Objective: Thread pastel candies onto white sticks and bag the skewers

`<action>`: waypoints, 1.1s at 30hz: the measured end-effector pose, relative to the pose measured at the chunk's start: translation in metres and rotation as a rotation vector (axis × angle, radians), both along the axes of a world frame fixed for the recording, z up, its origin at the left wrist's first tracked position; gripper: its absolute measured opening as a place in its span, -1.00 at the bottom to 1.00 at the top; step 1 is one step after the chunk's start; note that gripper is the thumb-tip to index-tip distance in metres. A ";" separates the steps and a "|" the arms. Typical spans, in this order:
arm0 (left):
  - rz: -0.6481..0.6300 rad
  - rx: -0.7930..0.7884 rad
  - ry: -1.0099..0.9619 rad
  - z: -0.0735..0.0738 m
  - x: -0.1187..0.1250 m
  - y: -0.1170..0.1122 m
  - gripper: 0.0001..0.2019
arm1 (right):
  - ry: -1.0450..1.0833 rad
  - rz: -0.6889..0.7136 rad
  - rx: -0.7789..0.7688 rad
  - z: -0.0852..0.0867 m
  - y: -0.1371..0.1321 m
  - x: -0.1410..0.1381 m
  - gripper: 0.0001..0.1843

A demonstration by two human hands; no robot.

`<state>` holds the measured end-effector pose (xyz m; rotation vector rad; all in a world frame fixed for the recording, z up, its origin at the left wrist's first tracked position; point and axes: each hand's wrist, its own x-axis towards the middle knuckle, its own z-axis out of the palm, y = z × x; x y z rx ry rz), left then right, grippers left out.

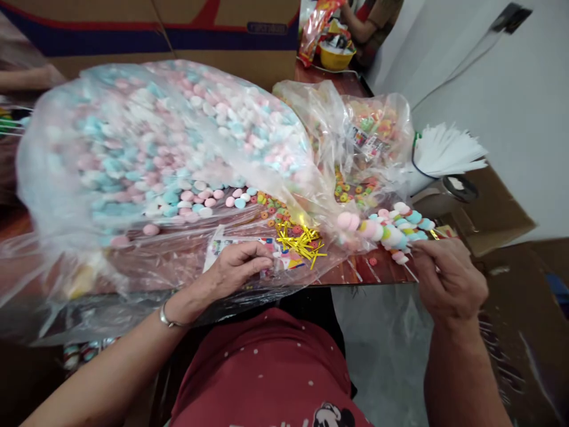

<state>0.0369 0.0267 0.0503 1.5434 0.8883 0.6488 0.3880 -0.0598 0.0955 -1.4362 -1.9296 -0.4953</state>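
My right hand (448, 279), closed in a pinch, holds the stick end of a marshmallow skewer (391, 236) that points left across the table edge. Pink, white and blue marshmallows are threaded on it. More finished skewers (413, 218) lie just behind it. Over some printed plastic bags (217, 244) is my left hand (240, 265), its fingers curled together; whatever is between them is hidden. Gold twist ties (302, 240) lie in a pile to the right of that hand. Small ring-shaped gummies (273, 209) are scattered behind the ties.
A huge clear bag of marshmallows (178, 136) covers the table's left. Behind stand a bag of gummy rings (377, 124) and a large cardboard box (222, 59). White sticks (448, 151) stand bundled at the right. Other people's arms (26, 78) show at the back.
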 end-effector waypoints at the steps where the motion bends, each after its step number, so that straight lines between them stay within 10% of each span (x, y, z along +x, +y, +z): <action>1: 0.000 -0.025 -0.025 0.000 -0.001 0.001 -0.73 | 0.017 0.066 -0.026 0.002 0.000 -0.008 -0.73; 19: 0.015 -0.497 -0.141 -0.002 -0.001 0.004 -0.65 | -0.166 0.234 -0.055 0.009 0.009 -0.041 -0.70; 33: -0.042 -0.553 -0.096 -0.002 -0.003 0.004 -0.65 | -0.181 0.243 -0.060 0.005 0.010 -0.044 -0.77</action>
